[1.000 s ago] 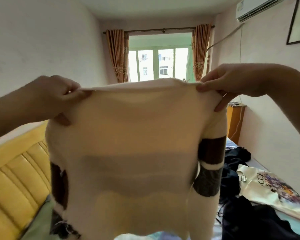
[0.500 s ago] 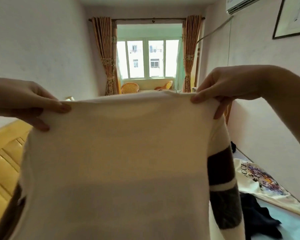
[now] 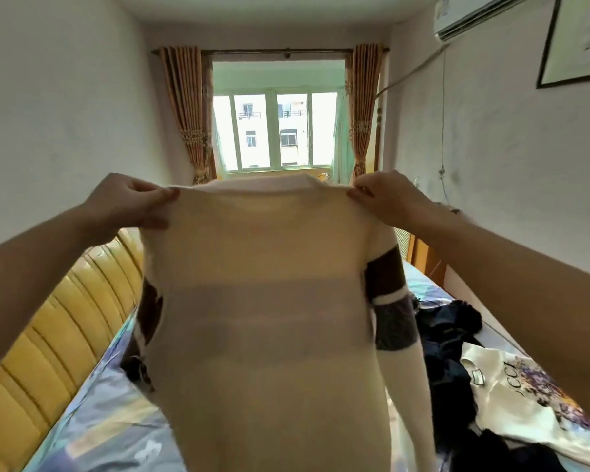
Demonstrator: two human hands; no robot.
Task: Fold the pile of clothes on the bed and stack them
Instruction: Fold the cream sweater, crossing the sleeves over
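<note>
The held-up cream sweater [image 3: 263,318] blocks the middle. Bare bed sheet [image 3: 92,420] lies open near left, bounded by the yellow headboard [image 3: 48,335]. Dark clothes [image 3: 447,338] and a white printed shirt [image 3: 511,396] crowd the right.

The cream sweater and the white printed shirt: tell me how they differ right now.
The cream sweater hangs spread in the air, pinched at its shoulders by the left hand and the right hand; the white printed shirt lies crumpled on the bed, untouched. The sweater has dark bands on its sleeves; the shirt bears lettering and a colourful print. Both are pale and still unfolded.
</note>
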